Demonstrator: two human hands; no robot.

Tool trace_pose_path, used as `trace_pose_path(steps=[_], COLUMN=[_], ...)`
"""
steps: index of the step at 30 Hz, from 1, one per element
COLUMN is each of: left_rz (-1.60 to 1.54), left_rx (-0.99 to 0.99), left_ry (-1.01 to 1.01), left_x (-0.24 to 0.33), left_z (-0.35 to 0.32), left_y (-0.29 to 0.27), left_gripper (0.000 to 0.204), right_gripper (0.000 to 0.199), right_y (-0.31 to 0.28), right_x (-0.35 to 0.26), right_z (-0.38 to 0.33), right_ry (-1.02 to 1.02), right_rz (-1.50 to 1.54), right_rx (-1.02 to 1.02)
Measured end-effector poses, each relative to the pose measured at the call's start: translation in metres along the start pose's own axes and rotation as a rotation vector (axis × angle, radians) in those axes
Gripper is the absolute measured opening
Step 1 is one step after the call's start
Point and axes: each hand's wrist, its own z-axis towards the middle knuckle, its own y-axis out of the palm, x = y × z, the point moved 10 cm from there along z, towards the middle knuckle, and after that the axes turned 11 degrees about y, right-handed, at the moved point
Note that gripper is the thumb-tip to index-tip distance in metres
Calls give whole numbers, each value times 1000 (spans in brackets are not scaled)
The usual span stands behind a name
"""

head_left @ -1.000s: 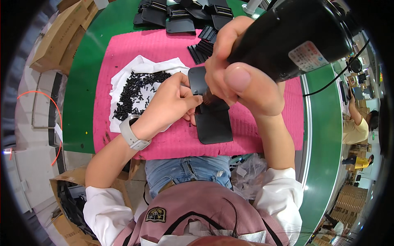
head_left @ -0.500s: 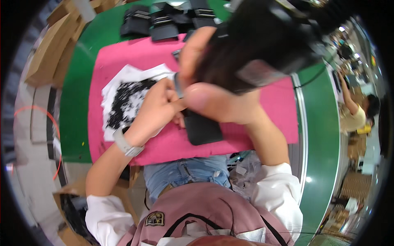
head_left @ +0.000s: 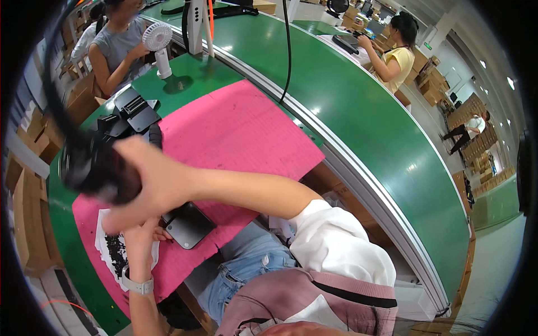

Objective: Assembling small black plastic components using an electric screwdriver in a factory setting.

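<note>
Black flat panel (head_left: 188, 225) lies on pink mat (head_left: 241, 134), near edge. Left hand (head_left: 147, 231) rests fingertips on its corner, fingers together. Right hand (head_left: 147, 182) clamps blurred black power tool (head_left: 92, 165) above. Fastening seems underway; stacked black parts (head_left: 130, 112) wait. Contact point hidden; screw pile (head_left: 116, 252) partly covered.

Black power tool (head_left: 92, 165), blurred, bulky, held raised above pink mat, cord running up from it. Flat black rounded-corner panel (head_left: 188, 225) lying on mat's near edge.
</note>
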Motion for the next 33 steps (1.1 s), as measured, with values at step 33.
trace_pose_path(steps=[33], left_rz=[-37], left_rx=[294], left_ry=[828], left_x=[92], left_z=[-76], left_y=[-23], left_gripper=[30], right_gripper=[13], right_y=[55], right_x=[-11], right_z=[-43], right_ry=[-287], right_rz=[-778], right_rx=[-56])
